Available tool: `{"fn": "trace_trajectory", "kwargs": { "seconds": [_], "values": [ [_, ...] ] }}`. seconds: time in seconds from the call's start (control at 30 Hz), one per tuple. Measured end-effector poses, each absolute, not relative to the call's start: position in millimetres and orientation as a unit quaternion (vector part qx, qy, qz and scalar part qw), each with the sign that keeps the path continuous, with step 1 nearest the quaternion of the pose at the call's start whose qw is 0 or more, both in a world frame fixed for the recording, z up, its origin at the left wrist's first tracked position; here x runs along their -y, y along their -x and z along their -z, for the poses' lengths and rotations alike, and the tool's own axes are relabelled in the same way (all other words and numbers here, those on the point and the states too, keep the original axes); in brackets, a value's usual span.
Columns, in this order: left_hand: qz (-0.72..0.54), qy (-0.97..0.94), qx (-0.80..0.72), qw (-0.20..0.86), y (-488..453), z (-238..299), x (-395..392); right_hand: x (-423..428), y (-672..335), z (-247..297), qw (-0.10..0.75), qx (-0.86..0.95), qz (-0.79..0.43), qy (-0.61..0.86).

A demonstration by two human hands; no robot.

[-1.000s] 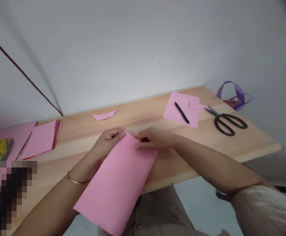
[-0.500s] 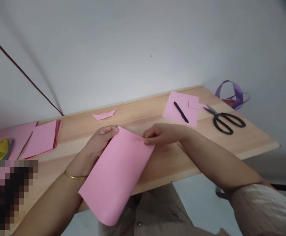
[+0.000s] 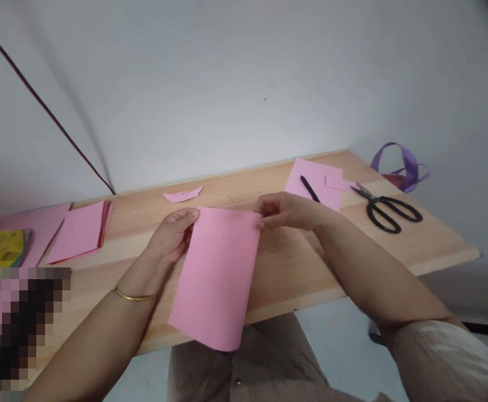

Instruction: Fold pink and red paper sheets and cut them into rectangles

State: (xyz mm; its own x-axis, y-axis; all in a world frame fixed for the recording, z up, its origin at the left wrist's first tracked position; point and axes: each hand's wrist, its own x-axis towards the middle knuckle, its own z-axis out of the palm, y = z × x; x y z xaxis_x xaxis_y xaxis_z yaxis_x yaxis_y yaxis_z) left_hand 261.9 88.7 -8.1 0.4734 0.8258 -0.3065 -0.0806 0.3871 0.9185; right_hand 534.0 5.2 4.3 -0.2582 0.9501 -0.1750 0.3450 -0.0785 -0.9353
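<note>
A sheet of pink paper (image 3: 219,273) hangs between my two hands above the table's front edge, its lower end curving. My left hand (image 3: 175,231) pinches its upper left corner between thumb and fingers. At the upper right corner, my right hand (image 3: 283,212) grips the paper the same way. Behind the sheet, a small folded pink paper piece (image 3: 183,194) lies near the wall. Just past my right hand a black pen (image 3: 310,188) rests on another pink sheet (image 3: 331,200), partly covered by that hand.
Black-handled scissors (image 3: 388,209) lie at the right on the wooden table (image 3: 432,245), beside a small pink strip (image 3: 336,182). A purple ribbon loop (image 3: 409,164) shows beyond the right edge. Stacked pink paper (image 3: 79,231) and a yellow packet (image 3: 1,248) are at the left.
The held sheet has swung more upright, its lower end moving right and up. My right hand has risen slightly, and both hands keep their hold. The view has shifted a little.
</note>
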Motion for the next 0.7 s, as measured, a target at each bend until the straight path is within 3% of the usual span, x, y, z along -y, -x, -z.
{"fn": "trace_trajectory", "kwargs": {
  "seconds": [0.13,0.33,0.53,0.7],
  "values": [
    [-0.339,-0.548,-0.429,0.633,-266.3,-1.2,-73.1,-1.2,-518.6,-10.0,0.414,0.6,-0.372,0.575],
    [-0.317,-0.704,-0.39,0.502,-274.2,-11.7,-50.1,12.2,-485.4,-26.5,0.381,0.685,-0.271,0.558],
    [-0.268,-0.733,-0.366,0.508,-281.7,-9.7,-47.7,12.0,-481.1,-20.9,0.302,0.734,-0.305,0.527],
    [-0.14,-0.714,-0.348,0.591,-273.1,-9.9,-55.3,4.7,-487.1,-7.9,0.349,0.715,-0.253,0.551]
  ]
}}
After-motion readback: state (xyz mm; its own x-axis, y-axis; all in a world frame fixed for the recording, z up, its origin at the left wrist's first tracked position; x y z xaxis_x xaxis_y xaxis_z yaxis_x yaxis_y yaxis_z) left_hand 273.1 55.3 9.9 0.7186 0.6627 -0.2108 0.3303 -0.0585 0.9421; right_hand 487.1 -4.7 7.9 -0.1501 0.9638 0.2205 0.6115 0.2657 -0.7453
